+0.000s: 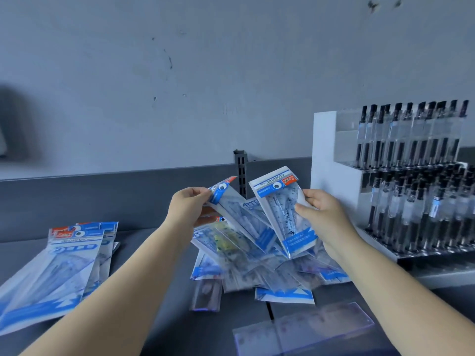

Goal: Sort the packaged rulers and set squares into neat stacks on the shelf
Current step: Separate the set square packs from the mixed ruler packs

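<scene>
Two glossy blue-and-white ruler packets are held above a loose heap of packets (259,268) on the dark grey shelf (154,291). The right hand (325,214) pinches the edge of an upright packet (285,214), and the left hand (191,209) grips a slanted packet (231,206) by its header. A tidier stack (64,268) lies at left, partly cut off by the frame. A clear flat ruler (303,330) near the front edge is blurred. Tiered black pens (416,176) crowd the right — bare shelf lies between stack and heap.

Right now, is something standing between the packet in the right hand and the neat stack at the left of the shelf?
Yes. The left hand, holding its own packet, and its forearm lie between the right hand's packet and the stack. Beyond them the shelf looks bare.
</scene>
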Tool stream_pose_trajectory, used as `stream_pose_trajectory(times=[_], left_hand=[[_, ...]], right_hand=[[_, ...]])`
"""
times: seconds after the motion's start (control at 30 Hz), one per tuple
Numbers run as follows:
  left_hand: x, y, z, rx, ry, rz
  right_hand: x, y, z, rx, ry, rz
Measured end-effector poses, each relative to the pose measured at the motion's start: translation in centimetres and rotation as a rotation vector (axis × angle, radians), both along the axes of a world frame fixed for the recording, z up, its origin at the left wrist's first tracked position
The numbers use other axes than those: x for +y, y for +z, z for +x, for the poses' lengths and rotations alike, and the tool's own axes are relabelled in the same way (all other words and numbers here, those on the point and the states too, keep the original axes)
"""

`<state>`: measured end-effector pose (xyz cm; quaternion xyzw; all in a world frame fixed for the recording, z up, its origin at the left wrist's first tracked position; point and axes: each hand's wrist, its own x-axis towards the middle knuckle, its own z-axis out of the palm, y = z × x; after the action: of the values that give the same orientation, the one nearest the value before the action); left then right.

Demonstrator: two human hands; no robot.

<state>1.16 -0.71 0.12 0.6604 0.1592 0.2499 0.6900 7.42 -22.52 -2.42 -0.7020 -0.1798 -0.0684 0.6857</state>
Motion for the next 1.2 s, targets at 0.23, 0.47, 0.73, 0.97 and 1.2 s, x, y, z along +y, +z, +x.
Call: stream_pose_trajectory(times=[0.23,0.47,0.73,0.97,1.2], left_hand=[[2.4,2.3,-3.4,-0.124,0.157,0.052],[5.6,3.5,-8.3,-0.16,0.217,0.153],[14.2,3.2,-14.5,-0.063,0.376,0.297],[22.5,1.3,-15.1,0.117,0.398,0.411],[27.0,-1.2,-13.2,0.259,0.287,0.455]], right_hand=[[0.7,1.3,-2.4,0.064,0.098,0.05],[5.0,2.9,-5.5,0.141,0.211,0.076],[14.0,3.2,-10.5,0.205,0.41,0.073],[22.8,3.2,-14.7,0.193,0.463,-0.025],[28.2,3.3,-15.7,0.244,0.387,-0.04]])
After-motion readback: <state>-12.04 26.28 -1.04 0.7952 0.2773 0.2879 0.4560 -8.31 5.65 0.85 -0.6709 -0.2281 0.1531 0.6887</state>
